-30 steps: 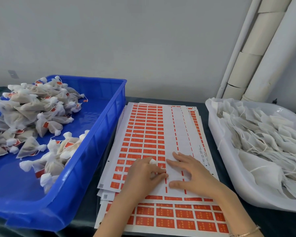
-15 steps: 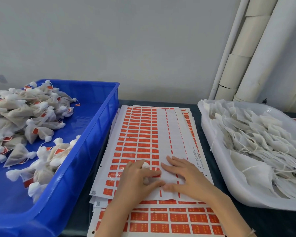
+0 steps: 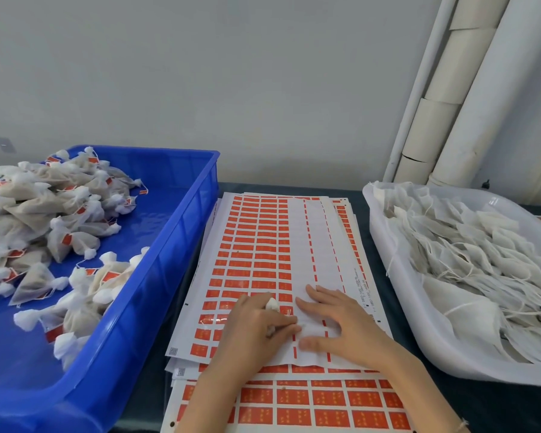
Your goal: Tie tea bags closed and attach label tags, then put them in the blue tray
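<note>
Nearest: larger sheet of orange labels (image 3: 310,401) under both forearms. Left hand (image 3: 256,329) curled closed around a small white tea bag (image 3: 271,305), bunched top poking out above the knuckles. Right hand (image 3: 341,323) just beside it, open, flat, fingers spread, pressing the label sheet (image 3: 256,245); rows of orange tags, right columns peeled blank. Left of the left hand: blue tray (image 3: 181,245) with tied, tagged bags (image 3: 60,220), white puffed knots, brownish fill. Right of the right hand: white tray (image 3: 397,285) of flat untied bags (image 3: 469,254) with strings. Dark desk (image 3: 372,245) beneath.
</note>
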### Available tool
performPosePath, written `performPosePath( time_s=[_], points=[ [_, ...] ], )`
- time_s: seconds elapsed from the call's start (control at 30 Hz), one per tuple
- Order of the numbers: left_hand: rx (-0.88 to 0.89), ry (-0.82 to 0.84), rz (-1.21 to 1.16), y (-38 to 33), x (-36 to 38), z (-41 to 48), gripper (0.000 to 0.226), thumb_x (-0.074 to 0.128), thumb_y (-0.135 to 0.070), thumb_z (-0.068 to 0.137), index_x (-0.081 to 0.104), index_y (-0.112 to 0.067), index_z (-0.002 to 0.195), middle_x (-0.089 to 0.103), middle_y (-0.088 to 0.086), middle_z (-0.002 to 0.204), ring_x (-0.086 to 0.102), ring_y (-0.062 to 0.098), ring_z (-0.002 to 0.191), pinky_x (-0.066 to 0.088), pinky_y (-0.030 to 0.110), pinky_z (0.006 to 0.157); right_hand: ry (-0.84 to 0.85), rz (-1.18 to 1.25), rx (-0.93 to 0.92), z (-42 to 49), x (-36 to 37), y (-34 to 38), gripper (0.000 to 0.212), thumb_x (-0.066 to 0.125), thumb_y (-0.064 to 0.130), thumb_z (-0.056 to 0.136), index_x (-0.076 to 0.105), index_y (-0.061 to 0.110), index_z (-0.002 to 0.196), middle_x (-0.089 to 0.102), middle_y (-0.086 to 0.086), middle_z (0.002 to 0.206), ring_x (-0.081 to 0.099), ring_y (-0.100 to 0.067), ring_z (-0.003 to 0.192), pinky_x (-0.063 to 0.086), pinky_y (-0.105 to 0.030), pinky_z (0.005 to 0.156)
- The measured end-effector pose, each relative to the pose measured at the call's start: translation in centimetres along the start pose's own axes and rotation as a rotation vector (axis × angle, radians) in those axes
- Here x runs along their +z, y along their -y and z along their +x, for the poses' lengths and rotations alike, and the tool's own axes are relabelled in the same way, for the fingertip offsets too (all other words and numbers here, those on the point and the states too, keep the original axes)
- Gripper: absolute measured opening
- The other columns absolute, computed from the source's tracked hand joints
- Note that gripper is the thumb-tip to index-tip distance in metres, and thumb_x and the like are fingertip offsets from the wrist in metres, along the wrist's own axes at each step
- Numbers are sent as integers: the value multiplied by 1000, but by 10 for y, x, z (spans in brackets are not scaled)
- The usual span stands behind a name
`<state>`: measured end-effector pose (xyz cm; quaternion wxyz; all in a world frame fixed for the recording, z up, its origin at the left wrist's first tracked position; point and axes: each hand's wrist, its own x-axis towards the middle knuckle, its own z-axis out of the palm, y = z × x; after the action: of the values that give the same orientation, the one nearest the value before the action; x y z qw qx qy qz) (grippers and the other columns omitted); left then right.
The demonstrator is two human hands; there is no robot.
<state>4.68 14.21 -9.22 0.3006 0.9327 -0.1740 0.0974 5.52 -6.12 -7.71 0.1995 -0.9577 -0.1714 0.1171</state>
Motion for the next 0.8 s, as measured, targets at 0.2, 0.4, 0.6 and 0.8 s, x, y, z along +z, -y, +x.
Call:
performPosePath(
  time_s=[0.2, 0.4, 0.6, 0.8],
  points=[
    [37, -12, 21, -1, 0, 0, 28, 60, -54, 83, 69, -45, 108, 36, -35, 81, 37, -6, 86, 27, 8, 73, 5, 6, 10, -1, -1, 2, 72, 37, 88, 63, 16, 66, 128, -2, 37, 143, 2, 0, 145, 5, -38, 118],
    [109, -62, 57, -5, -3, -2, 23, 63, -49, 84, 73, -40, 103, 47, -25, 85, 39, 0, 81, 27, 7, 74, -1, 9, 19, 0, -1, 1, 76, 39, 87, 63, 18, 64, 133, -2, 37, 144, 2, -1, 145, 6, -40, 118],
    [131, -89, 71, -9, -4, -5, 21, 64, -44, 86, 74, -36, 102, 62, -17, 90, 37, -4, 79, 25, 6, 72, -1, 14, 26, -1, 0, 1, 74, 40, 87, 63, 17, 66, 130, 0, 37, 145, 3, -2, 146, 7, -41, 118],
    [127, -107, 82, -7, -4, -5, 19, 65, -42, 86, 74, -37, 102, 65, -15, 97, 36, 1, 85, 25, 5, 75, -3, 24, 21, -1, 0, 1, 66, 42, 87, 63, 16, 71, 122, -1, 39, 142, 4, -1, 145, 8, -40, 118]
  ],
)
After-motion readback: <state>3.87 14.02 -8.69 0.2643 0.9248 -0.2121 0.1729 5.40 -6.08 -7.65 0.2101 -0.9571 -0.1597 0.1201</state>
